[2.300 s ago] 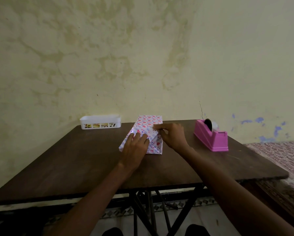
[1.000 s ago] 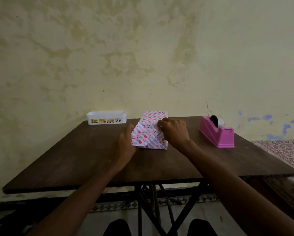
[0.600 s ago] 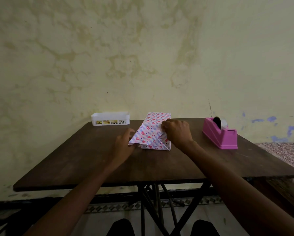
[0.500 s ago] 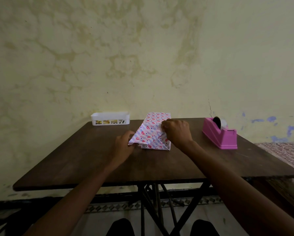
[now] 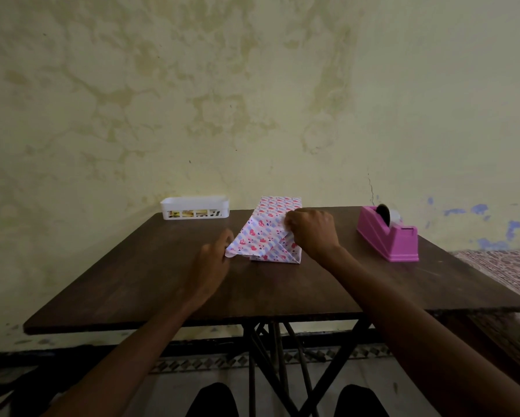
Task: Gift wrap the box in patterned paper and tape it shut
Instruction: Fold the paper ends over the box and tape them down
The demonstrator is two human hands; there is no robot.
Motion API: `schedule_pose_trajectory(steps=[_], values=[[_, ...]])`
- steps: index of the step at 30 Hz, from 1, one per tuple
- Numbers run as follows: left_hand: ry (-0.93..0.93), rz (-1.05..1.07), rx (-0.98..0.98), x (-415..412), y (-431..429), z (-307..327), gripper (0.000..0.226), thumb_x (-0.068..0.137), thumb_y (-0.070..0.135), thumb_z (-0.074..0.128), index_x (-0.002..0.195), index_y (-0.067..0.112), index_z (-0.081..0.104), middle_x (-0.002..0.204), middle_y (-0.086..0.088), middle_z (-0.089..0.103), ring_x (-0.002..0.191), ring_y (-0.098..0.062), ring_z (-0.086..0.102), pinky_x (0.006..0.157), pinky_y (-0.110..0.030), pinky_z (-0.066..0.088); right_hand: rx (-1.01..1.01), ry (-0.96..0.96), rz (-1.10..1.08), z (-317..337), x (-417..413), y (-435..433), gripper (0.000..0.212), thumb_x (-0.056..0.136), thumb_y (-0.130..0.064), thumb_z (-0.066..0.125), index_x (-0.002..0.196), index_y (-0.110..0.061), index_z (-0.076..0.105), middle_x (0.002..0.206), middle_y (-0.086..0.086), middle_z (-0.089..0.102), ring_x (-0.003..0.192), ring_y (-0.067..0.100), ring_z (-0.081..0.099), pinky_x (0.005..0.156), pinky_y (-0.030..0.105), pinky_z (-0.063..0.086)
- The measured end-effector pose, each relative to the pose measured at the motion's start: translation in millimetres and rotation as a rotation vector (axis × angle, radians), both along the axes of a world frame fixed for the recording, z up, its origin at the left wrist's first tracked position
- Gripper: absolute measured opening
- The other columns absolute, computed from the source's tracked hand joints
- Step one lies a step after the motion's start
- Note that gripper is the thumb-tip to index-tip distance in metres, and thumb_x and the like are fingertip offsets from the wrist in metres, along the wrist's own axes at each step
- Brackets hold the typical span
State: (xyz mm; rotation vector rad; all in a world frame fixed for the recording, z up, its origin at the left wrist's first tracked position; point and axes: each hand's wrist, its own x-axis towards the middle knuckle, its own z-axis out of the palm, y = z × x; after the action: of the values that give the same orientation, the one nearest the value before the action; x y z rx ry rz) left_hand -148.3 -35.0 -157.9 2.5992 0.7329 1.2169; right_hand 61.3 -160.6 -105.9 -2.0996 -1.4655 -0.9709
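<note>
On the tabletop (image 5: pixel 162 281) the box (image 5: pixel 278 206) lies in the middle, reaching toward the far edge. I think it is light and may slide. The paper (image 5: pixel 252 239) looks thin and bendy — best held by its edges. The left hand (image 5: pixel 212 260) pinches the loose corner; the right hand (image 5: pixel 311 233) pinches the fold at the near end.

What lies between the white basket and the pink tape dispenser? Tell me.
The paper-wrapped box, with the right hand pinching its fold, as the head view shows.
</note>
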Motion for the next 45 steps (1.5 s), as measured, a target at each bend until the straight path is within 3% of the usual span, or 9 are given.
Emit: schedule_pose_trajectory(steps=[7,16,21,26,31,35,38,42,45], values=[[-0.017,-0.064,0.071,-6.6,11.7,-3.7,0.014,0.092,0.01,0.059,0.106,0.014,0.058,0.088,-0.005,0.066,0.074,-0.015,0.062,0.062,-0.032,0.055,0.003,0.036,-0.004,-1.7,1.8,2.6,0.013,0.078,-0.011,0.063,0.079,-0.023,0.068,0.077,-0.003,0.069,0.069,0.021,0.063,0.059,0.031,0.05],[-0.044,-0.168,0.195,-12.9,18.7,-6.8,0.016,0.085,-0.003,0.064,0.097,0.008,0.065,0.092,-0.008,0.067,0.08,-0.016,0.064,0.069,-0.022,0.051,0.01,0.048,-0.002,-2.6,1.8,1.8,0.014,0.079,-0.011,0.063,0.08,-0.023,0.069,0.076,-0.003,0.069,0.068,0.021,0.063,0.06,0.029,0.049],[-0.046,-0.197,0.23,-19.6,22.2,-1.5,0.017,0.08,-0.005,0.068,0.083,0.011,0.063,0.082,-0.003,0.064,0.074,-0.011,0.061,0.062,-0.031,0.057,0.017,0.059,-0.001,-3.5,2.2,2.4,0.012,0.077,-0.011,0.065,0.078,-0.023,0.068,0.075,-0.004,0.069,0.068,0.021,0.064,0.06,0.03,0.05],[-0.006,-0.158,0.197,-19.8,24.8,-3.7,0.023,0.08,0.01,0.072,0.092,0.021,0.057,0.09,0.008,0.057,0.078,-0.005,0.056,0.065,-0.025,0.055,0.018,0.067,0.001,-4.7,2.9,3.1,0.012,0.076,-0.011,0.066,0.075,-0.024,0.067,0.074,-0.004,0.069,0.067,0.02,0.063,0.059,0.03,0.05],[-0.049,-0.137,-0.044,3.0,17.0,-3.1,0.037,0.089,0.03,0.065,0.121,0.019,0.05,0.107,0.009,0.058,0.092,-0.009,0.057,0.074,-0.024,0.05,0.011,0.079,0.017,-4.1,1.8,3.0,0.011,0.078,-0.012,0.066,0.08,-0.022,0.069,0.078,-0.002,0.071,0.07,0.022,0.064,0.063,0.033,0.053],[-0.03,-0.115,0.157,13.9,18.3,-3.7,0.036,0.094,0.016,0.059,0.129,0.011,0.054,0.114,-0.012,0.066,0.094,-0.028,0.066,0.076,-0.034,0.055,0.033,0.065,0.028,-3.5,0.5,0.1,0.012,0.078,-0.01,0.068,0.079,-0.022,0.069,0.075,-0.001,0.07,0.067,0.022,0.063,0.059,0.027,0.044],[0.083,-0.16,0.352,10.4,25.5,-4.2,0.046,0.084,0.006,0.069,0.126,0.017,0.056,0.112,-0.011,0.066,0.08,-0.028,0.07,0.064,-0.039,0.06,0.037,0.074,0.024,-3.1,-0.7,-0.5,0.013,0.077,-0.009,0.066,0.078,-0.022,0.068,0.075,-0.001,0.07,0.067,0.023,0.063,0.059,0.028,0.045],[0.054,-0.2,0.352,0.4,25.6,3.8,0.038,0.079,0.001,0.072,0.113,0.017,0.068,0.108,-0.006,0.07,0.086,-0.022,0.069,0.072,-0.033,0.059,0.044,0.086,0.02,-4.0,-1.9,-0.2,0.014,0.079,-0.01,0.063,0.077,-0.022,0.068,0.075,-0.001,0.07,0.067,0.023,0.064,0.06,0.03,0.048],[0.025,-0.238,0.323,-2.5,27.8,4.0,0.028,0.082,0.002,0.066,0.105,0.018,0.068,0.098,0.002,0.068,0.077,-0.012,0.064,0.065,-0.028,0.056,0.063,0.088,0.031,-4.1,-0.5,-1.4,0.013,0.079,-0.01,0.064,0.079,-0.021,0.071,0.075,0.0,0.071,0.067,0.024,0.064,0.06,0.03,0.048]])
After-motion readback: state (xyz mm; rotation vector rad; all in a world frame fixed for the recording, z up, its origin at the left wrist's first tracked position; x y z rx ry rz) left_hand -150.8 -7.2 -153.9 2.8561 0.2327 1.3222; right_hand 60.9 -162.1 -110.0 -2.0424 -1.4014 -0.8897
